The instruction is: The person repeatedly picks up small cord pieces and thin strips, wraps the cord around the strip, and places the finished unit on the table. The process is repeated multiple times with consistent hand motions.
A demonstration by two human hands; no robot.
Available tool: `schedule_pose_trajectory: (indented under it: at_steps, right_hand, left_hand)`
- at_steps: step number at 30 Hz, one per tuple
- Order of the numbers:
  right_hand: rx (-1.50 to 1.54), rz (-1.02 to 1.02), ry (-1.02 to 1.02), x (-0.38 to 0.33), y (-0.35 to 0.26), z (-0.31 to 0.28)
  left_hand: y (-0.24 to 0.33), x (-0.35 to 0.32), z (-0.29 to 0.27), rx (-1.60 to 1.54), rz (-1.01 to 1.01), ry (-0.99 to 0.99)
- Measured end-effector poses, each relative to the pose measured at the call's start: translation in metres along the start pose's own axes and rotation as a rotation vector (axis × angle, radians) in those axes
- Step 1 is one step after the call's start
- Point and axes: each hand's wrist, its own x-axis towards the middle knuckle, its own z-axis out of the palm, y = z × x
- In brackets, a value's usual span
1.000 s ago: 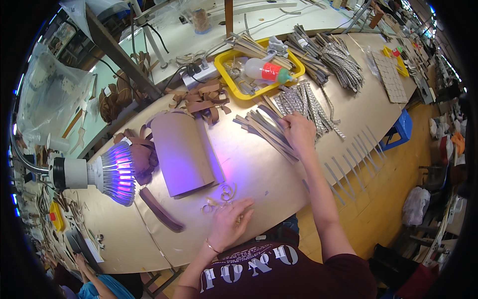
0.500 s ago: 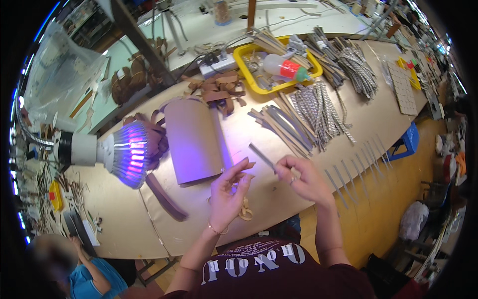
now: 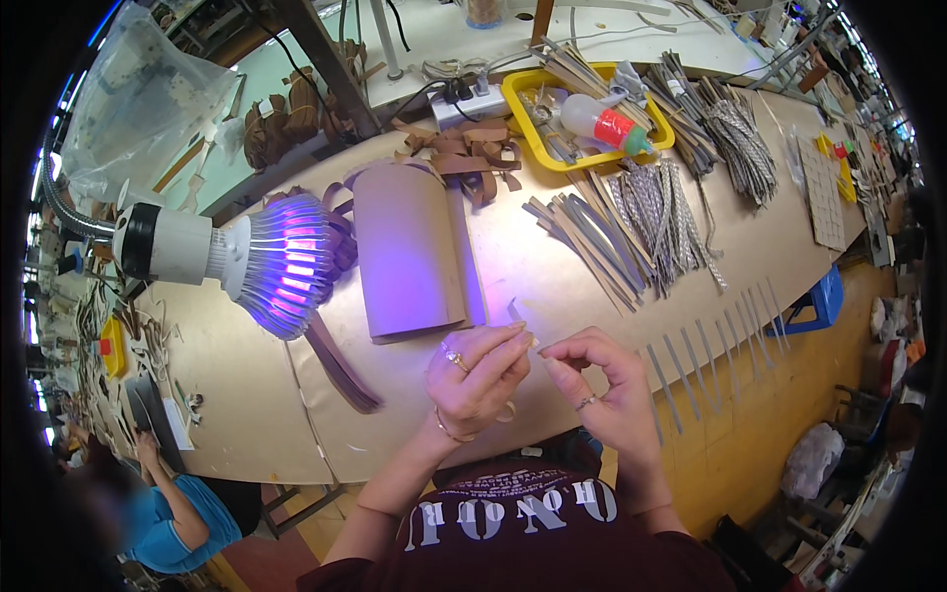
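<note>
My left hand [image 3: 478,375] is closed in a pinch, its fingertips pressed together. A short end of a thin pale grey strip [image 3: 514,309] sticks up beyond those fingertips; the rest of it is hidden by the hand. Close by on the right, my right hand [image 3: 604,380] has thumb and forefinger brought together near the left fingertips. Whatever lies between them is too small to make out. A curled beige scrap [image 3: 506,412] shows beside the left hand, partly covered by it.
A brown curved board [image 3: 406,247] lies ahead, lit by a purple-glowing lamp [image 3: 286,266]. Behind stands a yellow basket [image 3: 538,148] with a bottle [image 3: 607,125]. Strip bundles [image 3: 592,247] lie to the right; separate grey strips [image 3: 700,365] line the table edge. A co-worker [image 3: 173,523] sits lower left.
The grey strip was in my right hand, pointing up and left. Now its end shows at my left fingertips. My left hand has closed, and both hands have come together. The view has shifted.
</note>
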Motion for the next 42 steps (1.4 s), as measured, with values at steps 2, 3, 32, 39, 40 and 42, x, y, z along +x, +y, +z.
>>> schedule_pose_trajectory:
  at_steps: [2,3,32,39,40,42]
  right_hand:
    - [0.011,0.022,0.022,0.000,-0.001,0.004]
    - [-0.001,0.033,0.027,0.001,-0.001,0.006]
    - [-0.190,-0.157,-0.037,0.002,0.012,-0.001]
    - [-0.053,-0.256,-0.202,0.001,0.023,-0.017]
    - [0.027,-0.261,-0.299,0.001,0.026,-0.022]
    - [0.172,-0.266,-0.455,-0.001,0.033,-0.034]
  left_hand:
    - [0.002,0.000,0.000,0.000,0.003,-0.025]
    - [0.004,0.000,0.000,0.001,0.007,-0.033]
    - [0.004,0.014,-0.023,-0.322,-0.275,-0.422]
    - [0.009,0.016,-0.028,-0.306,-0.558,-0.323]
    - [0.008,0.017,-0.030,-0.402,-0.683,-0.206]
    - [0.009,0.018,-0.035,-0.593,-0.949,-0.009]
